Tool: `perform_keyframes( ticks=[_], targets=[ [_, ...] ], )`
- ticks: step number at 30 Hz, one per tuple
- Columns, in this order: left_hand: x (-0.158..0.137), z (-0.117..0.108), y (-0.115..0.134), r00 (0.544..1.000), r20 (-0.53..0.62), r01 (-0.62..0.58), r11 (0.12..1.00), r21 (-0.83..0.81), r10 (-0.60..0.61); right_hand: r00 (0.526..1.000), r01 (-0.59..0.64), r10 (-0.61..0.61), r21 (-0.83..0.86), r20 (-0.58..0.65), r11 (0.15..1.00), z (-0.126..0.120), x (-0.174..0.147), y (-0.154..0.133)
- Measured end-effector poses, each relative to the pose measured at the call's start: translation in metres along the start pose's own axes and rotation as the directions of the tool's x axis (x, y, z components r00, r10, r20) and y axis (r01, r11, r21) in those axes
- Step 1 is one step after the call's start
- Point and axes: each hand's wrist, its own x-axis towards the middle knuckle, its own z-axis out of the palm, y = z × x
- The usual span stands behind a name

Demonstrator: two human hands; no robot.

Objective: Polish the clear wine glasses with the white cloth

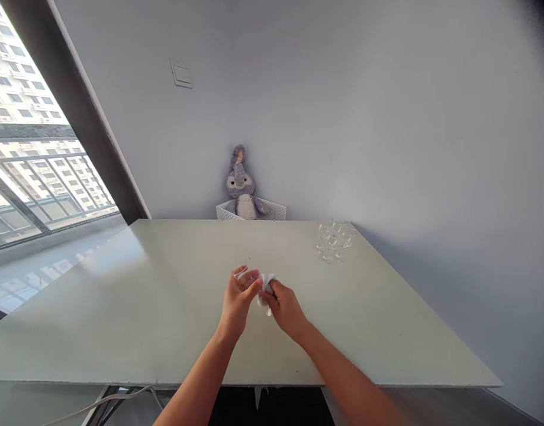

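Note:
Above the middle of the table, my left hand [237,300] curls its fingers around a small clear glass [241,272]. Only a bit of its rim shows; the rest is see-through or covered by my fingers. Close beside it, my right hand [290,306] pinches a crumpled white cloth [266,284] and presses it against the glass. Part of the cloth hangs below my right fingers. Toward the back right corner stands a cluster of several clear glasses [334,239], out of reach of both hands as they are now.
The pale table [142,313] runs up to the grey wall. Behind its far edge, a purple plush toy [245,198] sits in a white perforated basket [274,210]. A window [36,148] lies at left, and a cable [107,401] hangs below the front edge.

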Motion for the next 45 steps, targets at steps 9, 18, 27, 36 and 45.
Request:
perform_keyframes(
  ticks=[9, 18, 27, 36, 45],
  targets=[
    [0.006, 0.005, 0.001, 0.957, -0.290, -0.055, 0.964, -0.259, -0.023, 0.879, 0.458, -0.449, -0.544, 0.159, 0.703, 0.010, -0.016, -0.002],
    [-0.019, 0.023, -0.004, 0.964, -0.212, -0.223, 0.921, -0.320, 0.160, 0.941, 0.213, -0.284, -0.333, -0.183, 0.919, 0.022, 0.009, 0.022],
    [-0.021, 0.016, -0.002, 0.807, 0.176, -0.556, 0.826, -0.097, 0.564, 0.990, -0.085, 0.103, 0.181, -0.093, 0.980, 0.014, 0.000, 0.003],
    [-0.004, -0.009, 0.006, 0.774, 0.162, -0.633, 0.757, 0.163, 0.612, 0.976, -0.198, 0.192, 0.054, 0.102, 0.979, 0.014, -0.016, 0.008],
    [-0.001, 0.006, 0.005, 0.835, 0.185, -0.548, 0.813, 0.197, 0.518, 0.998, 0.038, -0.062, -0.530, -0.027, 0.847, -0.019, 0.000, -0.024]
  ],
)
